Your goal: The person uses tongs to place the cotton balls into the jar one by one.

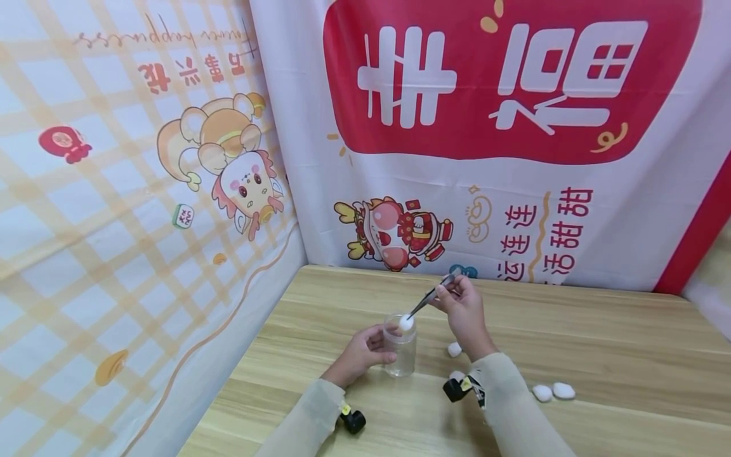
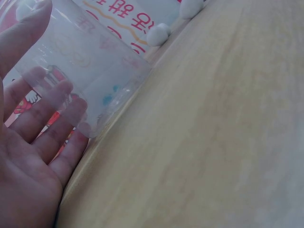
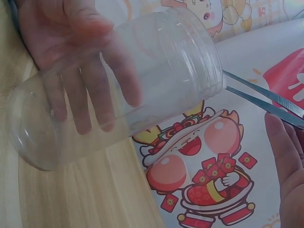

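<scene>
A clear plastic jar (image 1: 401, 360) stands upright on the table, its mouth uncovered. My left hand (image 1: 361, 355) holds it from the left, thumb on the near side and fingers around the far side. In the right wrist view those fingers show through the jar wall (image 3: 156, 71). With my right hand (image 1: 467, 320) I pinch metal tweezers (image 1: 428, 298), pointed down and left. At their tips a white cotton ball (image 1: 407, 322) is at the jar's mouth. The right wrist view does not show that ball clearly.
Several more cotton balls lie on the wooden table (image 1: 320, 304): one (image 1: 454, 349) below my right hand, another (image 1: 456, 376) partly behind the wrist camera, and a pair (image 1: 553, 391) right of my sleeve. Printed cloths (image 1: 297, 158) hang behind and at left.
</scene>
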The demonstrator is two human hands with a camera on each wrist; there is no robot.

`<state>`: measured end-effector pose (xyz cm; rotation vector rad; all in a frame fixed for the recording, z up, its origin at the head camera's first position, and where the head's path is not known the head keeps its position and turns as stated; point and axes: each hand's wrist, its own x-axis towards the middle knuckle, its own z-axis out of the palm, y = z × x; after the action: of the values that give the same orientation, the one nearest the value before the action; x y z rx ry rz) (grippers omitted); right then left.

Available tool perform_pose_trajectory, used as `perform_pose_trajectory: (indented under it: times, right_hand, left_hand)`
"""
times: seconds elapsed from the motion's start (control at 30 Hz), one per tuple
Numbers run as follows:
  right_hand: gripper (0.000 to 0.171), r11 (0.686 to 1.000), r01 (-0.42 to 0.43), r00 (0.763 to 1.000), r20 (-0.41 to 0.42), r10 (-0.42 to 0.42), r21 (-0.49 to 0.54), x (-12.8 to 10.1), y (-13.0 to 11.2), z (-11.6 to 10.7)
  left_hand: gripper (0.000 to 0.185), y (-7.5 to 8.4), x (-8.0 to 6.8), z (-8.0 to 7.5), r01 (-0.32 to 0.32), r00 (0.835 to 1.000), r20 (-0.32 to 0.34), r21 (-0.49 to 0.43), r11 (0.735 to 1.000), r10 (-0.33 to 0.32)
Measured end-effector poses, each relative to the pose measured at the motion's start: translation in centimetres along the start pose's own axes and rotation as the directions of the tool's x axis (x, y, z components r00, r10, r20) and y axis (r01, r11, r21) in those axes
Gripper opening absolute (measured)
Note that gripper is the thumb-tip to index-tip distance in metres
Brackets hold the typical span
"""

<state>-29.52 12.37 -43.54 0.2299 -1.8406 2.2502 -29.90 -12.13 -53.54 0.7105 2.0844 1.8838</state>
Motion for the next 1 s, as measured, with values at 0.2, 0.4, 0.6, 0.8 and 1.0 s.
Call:
perform_pose_trajectory:
  times: [0.2,0.4,0.6,0.8,1.0]
  right_hand:
    - [0.016,1.000,0.001,1.000,0.017,-0.001,0.001,0.0,-0.3,-0.3]
    - [0.016,1.000,0.011,0.999,0.032,-0.011,0.007,0.1,-0.2,-0.9]
    - [0.019,0.999,0.046,0.998,0.030,-0.046,0.026,0.2,-0.4,-1.6]
    - [0.016,0.999,0.034,0.999,0.016,-0.034,0.009,0.3,-0.4,-2.6]
    - [0.016,0.998,0.054,0.998,0.020,-0.054,-0.012,0.5,-0.5,-4.0]
  left_hand:
    - [0.060,0.2,0.1,0.3,-0.003,1.000,0.009,-0.017,1.000,0.003]
    - [0.065,0.0,0.3,0.5,-0.008,1.000,0.002,-0.009,1.000,0.008]
    - [0.065,-0.2,0.4,0.7,0.007,1.000,-0.013,-0.027,1.000,-0.007]
    - [0.063,-0.4,0.4,0.9,0.014,1.000,-0.023,-0.031,0.999,-0.014]
    - [0.062,-0.5,0.5,1.0,-0.007,1.000,-0.026,-0.049,0.999,0.006]
